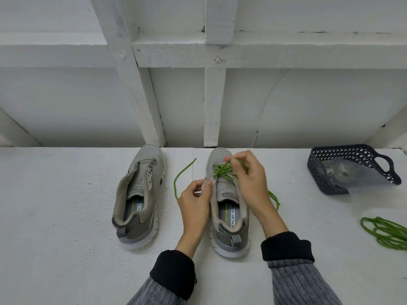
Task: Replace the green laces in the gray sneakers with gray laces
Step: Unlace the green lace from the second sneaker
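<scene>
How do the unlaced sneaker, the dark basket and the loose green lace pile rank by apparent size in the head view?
1. unlaced sneaker
2. dark basket, tipped and nearly as large, so the order is unsure
3. loose green lace pile, cut off by the frame edge

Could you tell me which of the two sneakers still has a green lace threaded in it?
The right-hand sneaker, which both hands are working on; the left-hand sneaker has bare eyelets.

Two sneakers (138, 194), two laces (222, 170), one basket (350, 170)

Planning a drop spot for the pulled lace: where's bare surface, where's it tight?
Free: wide bare table left of the unlaced sneaker; also the strip between the laced sneaker and the basket. Crowded: both hands, left hand and right hand, on the green lace; the removed lace pile fills the right edge.
</scene>
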`<move>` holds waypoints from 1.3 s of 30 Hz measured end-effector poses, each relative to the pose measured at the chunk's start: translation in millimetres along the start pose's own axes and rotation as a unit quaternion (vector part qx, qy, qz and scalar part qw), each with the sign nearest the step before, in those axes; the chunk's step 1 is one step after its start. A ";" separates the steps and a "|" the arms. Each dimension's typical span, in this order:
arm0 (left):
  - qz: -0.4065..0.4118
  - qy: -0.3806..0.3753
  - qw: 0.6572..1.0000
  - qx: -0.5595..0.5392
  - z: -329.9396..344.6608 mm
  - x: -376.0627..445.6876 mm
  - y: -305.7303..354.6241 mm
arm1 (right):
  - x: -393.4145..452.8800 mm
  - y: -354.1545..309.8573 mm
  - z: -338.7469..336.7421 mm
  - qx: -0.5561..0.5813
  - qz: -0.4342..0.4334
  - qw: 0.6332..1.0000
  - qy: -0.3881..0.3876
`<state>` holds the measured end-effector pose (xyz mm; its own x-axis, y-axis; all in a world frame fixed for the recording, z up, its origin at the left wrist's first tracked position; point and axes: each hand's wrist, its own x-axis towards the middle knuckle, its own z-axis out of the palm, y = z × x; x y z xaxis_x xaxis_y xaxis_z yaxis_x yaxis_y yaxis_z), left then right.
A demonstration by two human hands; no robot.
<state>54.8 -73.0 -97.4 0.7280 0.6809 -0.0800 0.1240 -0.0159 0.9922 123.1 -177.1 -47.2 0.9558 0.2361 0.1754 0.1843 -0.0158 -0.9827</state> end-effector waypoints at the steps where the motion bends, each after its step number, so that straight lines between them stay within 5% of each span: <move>1: 0.001 0.000 1.000 -0.001 0.3 0.2 0.2 | 0.4 -5.7 -2.2 0.061 0.014 0.998 0.004; 3: 0.001 0.001 1.000 -0.001 0.1 0.2 -0.4 | 1.0 -9.2 -5.4 0.068 0.030 0.997 0.016; 6: -0.004 0.001 1.000 -0.005 0.0 -0.6 -0.3 | 3.6 1.5 -8.7 -0.115 0.017 0.993 0.011; 13: -0.002 0.002 1.000 -0.001 0.4 -1.1 -0.9 | 5.0 17.1 -12.3 -0.408 -0.018 0.903 -0.135; 16: 0.001 0.002 1.000 -0.002 0.4 -2.5 0.1 | 3.5 18.4 -10.9 -0.343 -0.026 0.934 -0.100; 19: 0.003 0.008 1.000 -0.002 0.0 -2.1 -0.2 | 3.5 3.9 -11.0 -0.104 0.005 0.994 -0.046; 22: 0.000 0.012 1.000 -0.002 0.7 -1.5 -1.1 | 1.0 -7.5 -13.5 0.021 0.031 0.999 -0.026; 26: 0.001 0.010 1.000 -0.002 2.5 -1.9 -0.7 | 1.2 -1.5 -17.0 -0.210 -0.027 0.977 -0.023; 30: -0.002 0.005 1.000 0.000 0.9 -1.9 -2.1 | -0.4 14.0 -11.7 -0.483 -0.049 0.865 -0.132; 33: -0.002 0.007 1.000 -0.004 0.3 -1.9 -2.3 | -0.7 18.7 -6.1 -0.390 -0.042 0.915 -0.091; 36: -0.002 0.010 1.000 -0.005 0.6 -1.6 -1.9 | 0.7 7.5 -7.8 -0.074 0.035 0.996 -0.045; 39: -0.003 0.011 1.000 -0.002 2.1 -1.7 -3.0 | 3.0 -2.8 -13.8 0.073 0.062 0.995 -0.012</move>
<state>54.7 -75.6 -100.5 0.7126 0.6966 -0.0836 0.1250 -0.0088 0.9921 128.6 -189.8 -43.1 0.9631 0.2640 0.0533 0.0293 0.0941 -0.9951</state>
